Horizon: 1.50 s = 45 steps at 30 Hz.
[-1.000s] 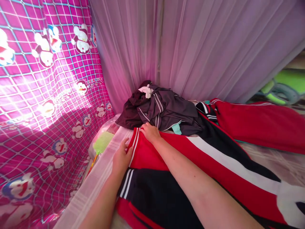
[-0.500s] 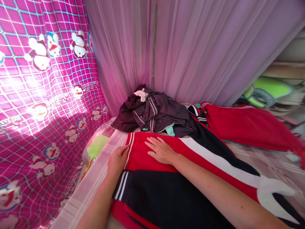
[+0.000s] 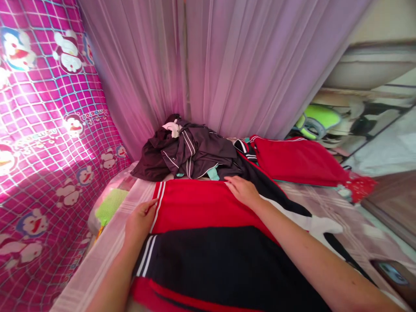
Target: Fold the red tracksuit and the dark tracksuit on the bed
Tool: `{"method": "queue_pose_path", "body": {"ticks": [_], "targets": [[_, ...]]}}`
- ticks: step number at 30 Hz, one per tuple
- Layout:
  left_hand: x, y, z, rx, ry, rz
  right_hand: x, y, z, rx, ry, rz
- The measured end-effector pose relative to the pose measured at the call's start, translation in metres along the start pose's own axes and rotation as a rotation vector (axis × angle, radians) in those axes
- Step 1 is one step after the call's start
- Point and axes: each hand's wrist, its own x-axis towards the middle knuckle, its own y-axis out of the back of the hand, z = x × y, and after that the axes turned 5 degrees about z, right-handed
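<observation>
A garment with a red sleeve (image 3: 195,203), a black body part (image 3: 221,260) and white stripes lies spread on a checked pink sheet. My left hand (image 3: 139,219) pinches the striped cuff edge at the sleeve's left end. My right hand (image 3: 242,190) rests at the sleeve's upper edge, its fingers close together on the red cloth near the white panel; whether they grip the fabric is hard to tell.
A dark crumpled clothing pile (image 3: 195,151) lies behind the sleeve. Folded red clothing (image 3: 295,160) is at the back right, and a phone (image 3: 393,275) at the lower right. A pink cartoon curtain (image 3: 55,143) hangs left, a purple curtain (image 3: 221,65) behind.
The view has turned rightward, bringing the phone into sight. My right hand has moved from lying spread on the red sleeve to its upper edge. My left hand still pinches the cuff.
</observation>
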Motion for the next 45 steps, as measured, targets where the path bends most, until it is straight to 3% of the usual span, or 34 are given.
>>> {"method": "queue_pose_path", "body": {"ticks": [2,5,12,16,19,21,24,26,28,33,36,38,39,42,45], "targets": [[0.001,0.000,0.000,0.009,0.009,-0.004,0.004,0.013,0.015,-0.121,-0.151,-0.057],[0.002,0.002,0.001,0.035,0.035,-0.013,0.007,0.021,0.036,-0.247,-0.196,-0.170],[0.003,0.005,0.005,0.064,0.023,-0.023,0.006,-0.007,0.048,-0.229,-0.368,0.040],[0.003,0.006,0.006,0.101,0.041,-0.031,-0.009,-0.008,0.037,-0.141,-0.291,0.101],[0.004,0.006,0.004,0.115,0.036,-0.034,-0.035,-0.001,0.030,-0.038,-0.009,0.112],[0.004,0.006,0.003,0.130,0.033,-0.031,-0.055,0.002,0.036,-0.014,0.142,0.013],[0.004,0.005,0.001,0.154,0.031,-0.035,-0.074,0.002,0.064,-0.075,0.047,-0.113],[0.005,0.005,0.002,0.173,0.021,-0.045,-0.079,0.000,0.086,-0.113,-0.058,-0.117],[0.010,0.007,0.002,0.195,0.000,-0.087,-0.080,-0.003,0.100,-0.121,-0.073,-0.101],[0.036,0.022,0.007,0.388,-0.203,-0.267,-0.077,-0.007,0.101,-0.045,-0.020,-0.004],[0.031,0.024,0.034,0.539,-0.419,-0.188,-0.078,0.003,0.100,0.026,-0.065,0.129],[0.008,0.012,0.067,0.546,-0.506,-0.168,-0.081,0.016,0.105,-0.010,-0.233,0.249],[-0.009,0.002,0.086,0.515,-0.569,-0.219,-0.083,0.022,0.109,-0.058,-0.346,0.289],[-0.067,-0.039,0.140,0.443,-0.733,-0.400,-0.090,0.036,0.122,-0.169,-0.580,0.169],[-0.110,-0.077,0.168,0.442,-0.816,-0.421,-0.094,0.039,0.137,-0.192,-0.631,0.002]]}}
